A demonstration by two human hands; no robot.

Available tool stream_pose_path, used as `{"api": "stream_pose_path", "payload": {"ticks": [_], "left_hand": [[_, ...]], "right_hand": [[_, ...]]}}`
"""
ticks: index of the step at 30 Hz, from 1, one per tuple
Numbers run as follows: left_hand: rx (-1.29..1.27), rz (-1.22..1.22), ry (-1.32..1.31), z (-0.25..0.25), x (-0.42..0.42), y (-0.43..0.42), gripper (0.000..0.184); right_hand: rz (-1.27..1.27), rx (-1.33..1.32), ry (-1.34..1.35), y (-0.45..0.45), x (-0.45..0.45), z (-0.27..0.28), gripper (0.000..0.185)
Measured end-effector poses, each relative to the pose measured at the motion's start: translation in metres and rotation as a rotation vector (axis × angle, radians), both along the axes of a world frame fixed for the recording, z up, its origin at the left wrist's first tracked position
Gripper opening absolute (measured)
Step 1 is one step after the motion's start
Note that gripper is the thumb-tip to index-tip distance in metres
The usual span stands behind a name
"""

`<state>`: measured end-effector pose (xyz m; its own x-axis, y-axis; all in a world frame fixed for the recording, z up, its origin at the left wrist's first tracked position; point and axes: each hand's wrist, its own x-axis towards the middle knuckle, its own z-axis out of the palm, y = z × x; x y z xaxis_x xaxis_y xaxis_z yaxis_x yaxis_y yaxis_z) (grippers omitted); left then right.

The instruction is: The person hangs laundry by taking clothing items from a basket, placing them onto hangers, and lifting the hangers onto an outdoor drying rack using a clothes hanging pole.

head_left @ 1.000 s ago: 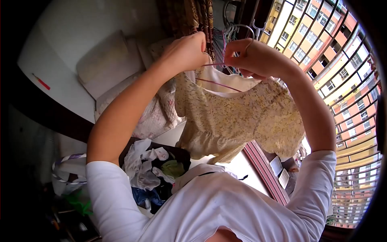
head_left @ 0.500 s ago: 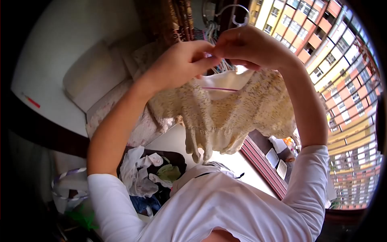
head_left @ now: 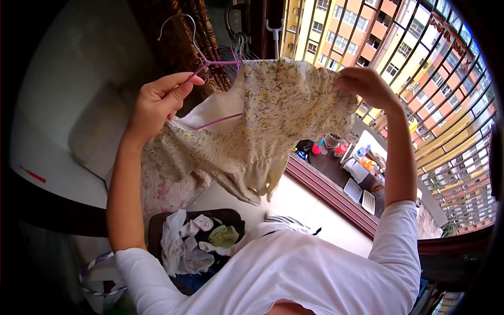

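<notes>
Beside a barred window [head_left: 404, 68], a floral garment [head_left: 273, 105] was held up above a tiled floor [head_left: 304, 202], partly fitted on a purple hanger [head_left: 220, 63]. One arm of the hanger was covered by the garment's shoulder, while the lower bar was seen across the open neckline. The hanger's metal hook [head_left: 194, 32] was left pointing upward, near a patterned curtain [head_left: 170, 47]. Near the hook side, the hanger was pinched by the left hand [head_left: 155, 107], its thumb and fingers closed together. The fabric at the opposite shoulder was gripped by the right hand [head_left: 367, 88], its fingers drawn in; their exact closure was partly hidden by the angle. Below, crumpled clothes [head_left: 184, 247] were piled in a dark container [head_left: 155, 233]. Assorted items were seen beyond a red-striped sill [head_left: 331, 195], among them a white tray [head_left: 368, 201].
</notes>
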<state>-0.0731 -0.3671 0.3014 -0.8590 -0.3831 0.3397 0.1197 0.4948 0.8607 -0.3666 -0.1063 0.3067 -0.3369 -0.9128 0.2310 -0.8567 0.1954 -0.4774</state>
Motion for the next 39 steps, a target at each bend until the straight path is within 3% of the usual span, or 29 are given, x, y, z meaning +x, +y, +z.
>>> {"api": "stream_pose_path", "payload": {"ticks": [3,5,6,9,11,13,16,18,20,22,23,24,27,31,32,34,36,39], "left_hand": [[-0.056,0.019,-0.001,0.003,0.008,-0.002,0.018],[-0.124,0.027,0.003,0.003,0.014,-0.004,0.018],[-0.112,0.025,-0.001,0.002,0.015,-0.003,0.018],[-0.171,0.024,-0.010,-0.008,0.022,-0.008,0.018],[-0.241,0.026,-0.019,-0.011,0.028,-0.011,0.018],[0.032,0.055,0.095,-0.006,0.034,-0.010,0.018],[-0.008,0.027,0.099,-0.011,0.038,-0.017,0.020],[-0.016,0.041,0.112,-0.011,0.033,-0.017,0.020],[-0.025,0.048,0.120,-0.012,0.029,-0.014,0.020],[-0.075,0.042,0.102,-0.015,0.025,-0.009,0.019],[-0.077,0.036,0.099,-0.015,0.023,-0.006,0.019],[-0.087,0.068,0.074,-0.016,0.023,-0.003,0.017],[-0.077,0.094,-0.006,-0.021,0.026,0.007,0.011],[0.046,0.040,-0.194,-0.003,0.025,0.035,0.021],[0.049,0.100,-0.221,0.001,0.019,0.040,0.018],[0.022,0.229,-0.185,0.003,0.005,0.046,0.012],[-0.105,0.361,-0.058,0.000,-0.011,0.054,0.013],[-0.097,0.497,-0.099,0.010,-0.031,0.061,0.011]], "right_hand": [[0.046,-0.078,0.063,0.006,-0.009,0.001,0.021],[-0.178,0.008,-0.022,0.007,-0.009,0.000,0.021],[-0.176,0.013,-0.020,0.006,-0.012,-0.003,0.021],[-0.143,-0.468,-0.202,0.003,-0.016,-0.008,0.024],[-0.167,-0.435,-0.241,0.006,-0.018,-0.008,0.023],[-0.154,-0.402,-0.245,0.005,-0.021,-0.016,0.022],[-0.227,-0.160,-0.093,0.003,-0.024,-0.029,0.022],[-0.128,-0.047,-0.014,-0.001,-0.013,-0.023,0.023],[-0.007,-0.203,0.012,-0.012,0.011,-0.017,0.028],[0.092,-0.172,-0.074,-0.032,0.050,-0.009,0.037],[0.214,-0.248,0.081,-0.041,0.070,-0.009,0.038],[0.217,-0.104,-0.042,-0.046,0.089,-0.012,0.035],[0.394,-0.159,-0.056,-0.062,0.080,-0.039,0.025],[0.591,-0.191,-0.152,-0.079,0.066,-0.053,0.020],[0.662,-0.314,-0.122,-0.089,0.059,-0.061,0.018],[0.794,-0.196,-0.281,-0.100,0.031,-0.056,0.020],[0.760,0.024,-0.922,-0.119,-0.021,-0.060,0.026],[0.138,-0.351,-0.780,-0.193,-0.131,-0.147,0.029]]}}
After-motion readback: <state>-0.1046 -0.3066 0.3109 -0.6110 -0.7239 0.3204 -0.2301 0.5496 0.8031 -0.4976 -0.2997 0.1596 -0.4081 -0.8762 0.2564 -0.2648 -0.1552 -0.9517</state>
